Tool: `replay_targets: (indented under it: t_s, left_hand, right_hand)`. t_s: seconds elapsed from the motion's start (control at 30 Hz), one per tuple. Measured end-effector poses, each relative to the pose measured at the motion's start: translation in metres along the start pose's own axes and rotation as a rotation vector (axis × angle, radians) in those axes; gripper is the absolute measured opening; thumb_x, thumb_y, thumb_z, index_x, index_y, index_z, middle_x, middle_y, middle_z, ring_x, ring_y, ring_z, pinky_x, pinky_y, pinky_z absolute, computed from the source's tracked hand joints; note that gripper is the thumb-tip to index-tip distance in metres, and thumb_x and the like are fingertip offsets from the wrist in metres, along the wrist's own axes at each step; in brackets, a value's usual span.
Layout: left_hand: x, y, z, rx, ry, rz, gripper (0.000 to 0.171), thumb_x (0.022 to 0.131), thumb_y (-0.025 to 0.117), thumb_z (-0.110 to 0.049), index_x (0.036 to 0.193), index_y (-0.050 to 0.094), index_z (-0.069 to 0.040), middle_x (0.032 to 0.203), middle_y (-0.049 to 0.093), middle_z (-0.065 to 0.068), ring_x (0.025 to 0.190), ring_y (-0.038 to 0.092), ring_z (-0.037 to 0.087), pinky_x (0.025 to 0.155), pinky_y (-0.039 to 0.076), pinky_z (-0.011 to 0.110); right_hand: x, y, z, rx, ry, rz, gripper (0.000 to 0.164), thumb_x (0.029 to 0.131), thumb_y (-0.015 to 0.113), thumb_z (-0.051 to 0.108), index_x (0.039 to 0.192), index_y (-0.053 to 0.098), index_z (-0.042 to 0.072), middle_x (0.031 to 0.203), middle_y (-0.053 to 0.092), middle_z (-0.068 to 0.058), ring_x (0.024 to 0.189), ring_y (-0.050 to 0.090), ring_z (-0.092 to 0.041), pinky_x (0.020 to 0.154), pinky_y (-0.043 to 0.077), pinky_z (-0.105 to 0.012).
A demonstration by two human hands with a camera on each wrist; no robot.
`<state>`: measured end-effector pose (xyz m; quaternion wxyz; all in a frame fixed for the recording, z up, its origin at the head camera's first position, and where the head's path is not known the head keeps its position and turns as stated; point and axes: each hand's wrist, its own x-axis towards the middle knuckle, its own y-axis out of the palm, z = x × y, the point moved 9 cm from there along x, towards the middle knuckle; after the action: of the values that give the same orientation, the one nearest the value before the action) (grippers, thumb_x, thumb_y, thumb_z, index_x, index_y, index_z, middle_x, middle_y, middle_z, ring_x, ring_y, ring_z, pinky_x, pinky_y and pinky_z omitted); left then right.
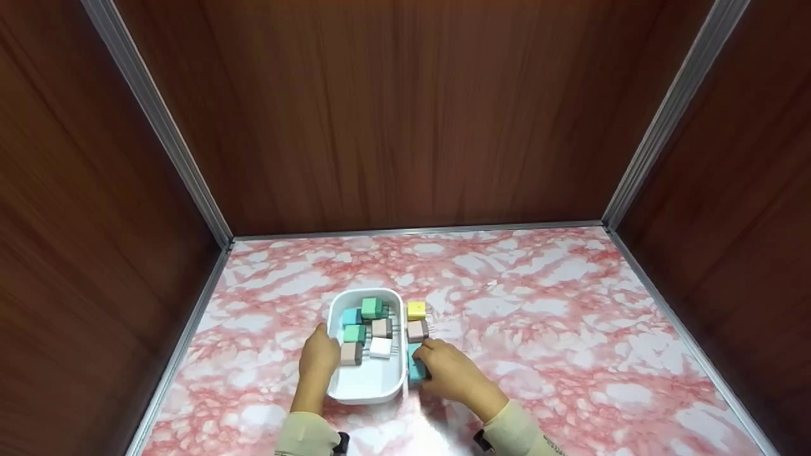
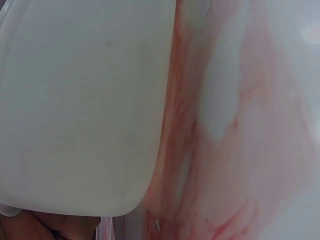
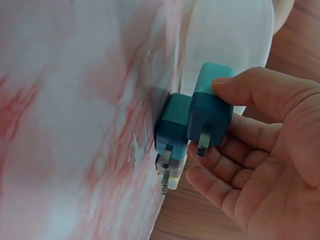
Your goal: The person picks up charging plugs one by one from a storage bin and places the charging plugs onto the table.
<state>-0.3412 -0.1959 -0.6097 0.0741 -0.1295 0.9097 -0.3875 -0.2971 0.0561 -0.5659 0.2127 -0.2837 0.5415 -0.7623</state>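
One teal charger [image 3: 210, 111] is at the right hand [image 1: 451, 372], pinched between the thumb above and the fingers beneath; the grip is closed upon it. I note its position as just outside the right wall of the white box [image 1: 364, 384], so the box lies to the left of the grip. The charger's long axis runs crosswise to that wall, prongs facing right, away from the box. Whether it is clear of the table [image 1: 538, 304] I cannot tell.

Just beyond it stands a second teal charger [image 3: 171, 127], aligned the same way, then a pinkish charger [image 1: 416, 331] and a yellow charger [image 1: 416, 309]. The right hand is the nearer to this row. The left hand [image 1: 319, 354] touches the box's opposite side; how its fingers close there is not shown. Six chargers lie inside the box.
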Motion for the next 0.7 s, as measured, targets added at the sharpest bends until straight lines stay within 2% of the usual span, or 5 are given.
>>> replay_targets:
  t_s: [0.23,0.47,0.7]
  left_hand:
    - [0.0000,-0.0003,0.0008,0.000,-0.005,0.006,0.052,0.099,0.049,-0.010,0.147,0.044,0.010,0.138,0.057,0.034,0.126,0.057,0.050,0.103,0.046,0.060]
    - [0.0001,-0.0020,-0.0007,0.003,0.005,-0.012,0.048,0.099,0.050,-0.009,0.143,0.049,0.009,0.131,0.061,0.033,0.120,0.060,0.050,0.097,0.048,0.061]
    - [-0.0012,-0.0006,0.0002,-0.007,-0.018,0.012,0.052,0.100,0.048,-0.009,0.148,0.044,0.008,0.140,0.056,0.032,0.128,0.055,0.050,0.103,0.045,0.061]
  right_hand:
    - [-0.0006,0.0034,-0.0011,-0.004,0.002,0.005,0.041,0.067,0.086,0.016,0.105,0.073,0.011,0.095,0.063,0.002,0.089,0.060,-0.016,0.084,0.054,-0.036]
    - [-0.0014,0.0056,0.0007,0.002,0.002,0.014,0.040,0.068,0.087,0.015,0.106,0.074,0.010,0.098,0.066,0.000,0.089,0.061,-0.016,0.083,0.055,-0.036]
    - [-0.0030,0.0099,0.0034,-0.008,-0.010,0.019,0.042,0.068,0.086,0.014,0.108,0.074,0.011,0.101,0.068,0.001,0.093,0.062,-0.016,0.086,0.055,-0.036]
